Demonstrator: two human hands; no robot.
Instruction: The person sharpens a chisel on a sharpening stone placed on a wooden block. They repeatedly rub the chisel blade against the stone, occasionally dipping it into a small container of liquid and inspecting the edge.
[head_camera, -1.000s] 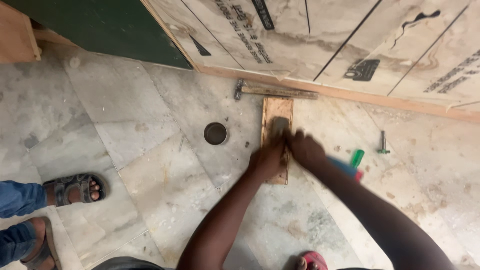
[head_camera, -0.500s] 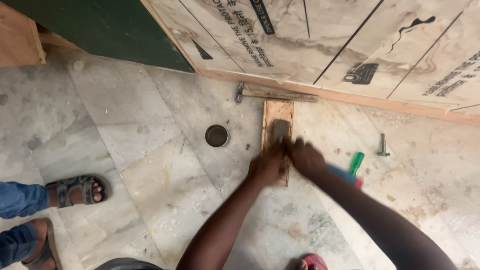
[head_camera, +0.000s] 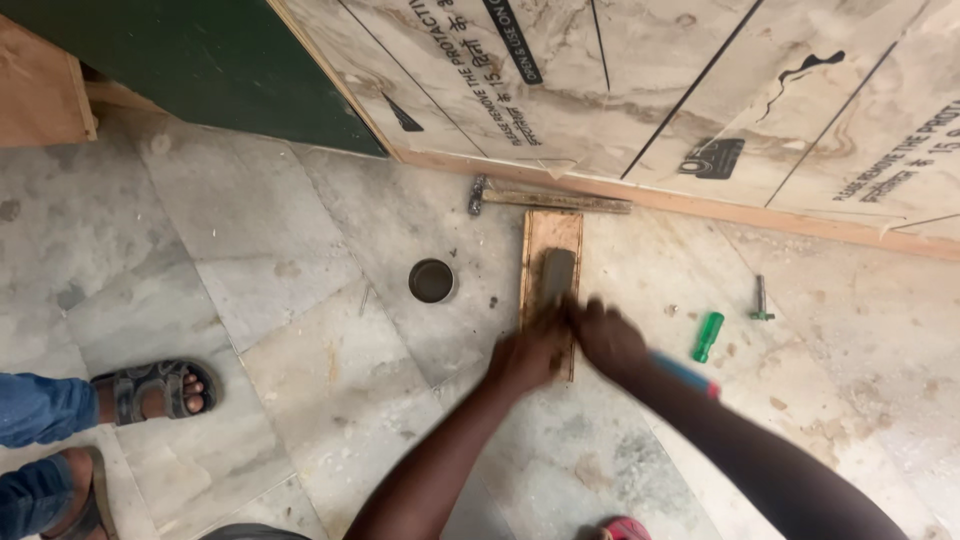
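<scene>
**Both hands on block over wooden strip**

I see my left hand (head_camera: 525, 355) and right hand (head_camera: 608, 340) together on a dark block (head_camera: 556, 275), which lies on a wooden strip (head_camera: 550, 250) on the floor (head_camera: 300, 300), near the panel (head_camera: 700, 100) at its far edge. Motion blur hides the fingers; they appear curled, but I cannot tell their grip. A hammer (head_camera: 550, 199) lies beyond the strip, a green-handled screwdriver (head_camera: 708, 336) to its right, a round cap (head_camera: 431, 280) to its left.
</scene>
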